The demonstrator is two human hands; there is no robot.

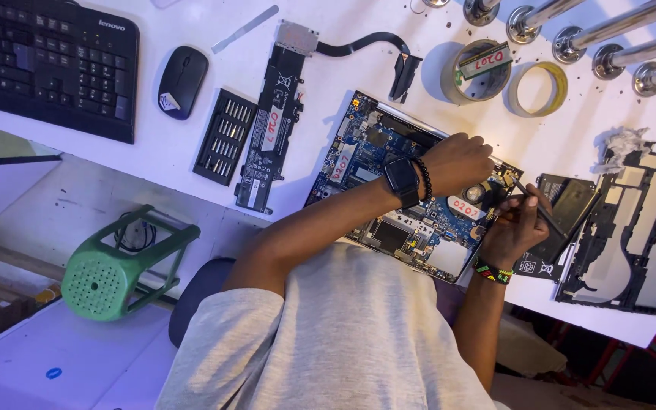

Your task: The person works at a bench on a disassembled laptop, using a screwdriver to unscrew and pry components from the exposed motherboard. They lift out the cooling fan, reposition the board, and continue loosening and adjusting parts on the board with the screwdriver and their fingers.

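Observation:
An opened laptop base [389, 175] with its blue circuit board and round fan [478, 193] exposed lies on the white table [161, 159]. My left hand [457, 159], with a dark watch and bead bracelet on the wrist, rests knuckles up on the board's far edge beside the fan. Its fingers are curled and the tips are hidden. My right hand [516, 228], wearing a coloured bead bracelet, grips a thin dark screwdriver [544, 212] with its tip pointing at the board's right corner near the fan.
A long black battery [271, 129] and a screwdriver bit set [225, 137] lie left of the laptop, with a mouse [182, 82] and keyboard [47, 64] beyond. Two tape rolls [538, 89] sit behind. A black panel [571, 205] and laptop frame [639, 228] lie right. A green stool [115, 266] stands below.

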